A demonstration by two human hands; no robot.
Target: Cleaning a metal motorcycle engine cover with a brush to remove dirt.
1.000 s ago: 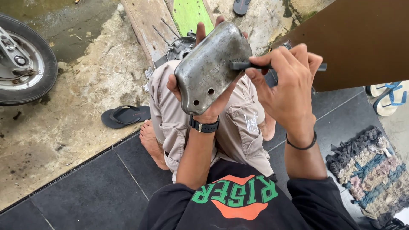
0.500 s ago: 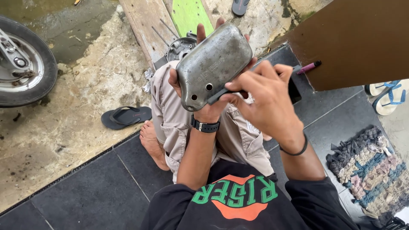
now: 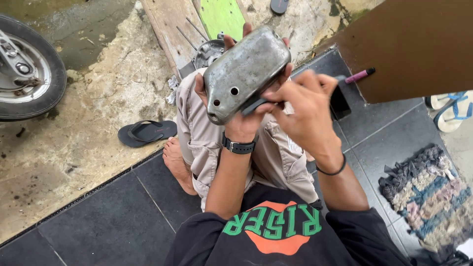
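Note:
My left hand (image 3: 241, 118) holds up a dull grey metal cover (image 3: 245, 73) with two small holes in its face, above my lap. My right hand (image 3: 300, 106) grips a pen-like tool with a pink end (image 3: 358, 76), and its dark front end lies against the cover's lower right edge. A black watch sits on my left wrist and a thin black band on my right. I sit on dark floor tiles in beige trousers.
A motorbike wheel (image 3: 22, 74) stands at far left on rough concrete. A black sandal (image 3: 145, 132) lies by my bare foot. Wooden planks (image 3: 172, 24), a round metal part (image 3: 209, 51), a brown board (image 3: 414, 44) and a rag mat (image 3: 428, 194) surround me.
My right hand has slid down from the cover's upper right side to its lower right edge, bringing the tool with it. The cover stays in my left hand.

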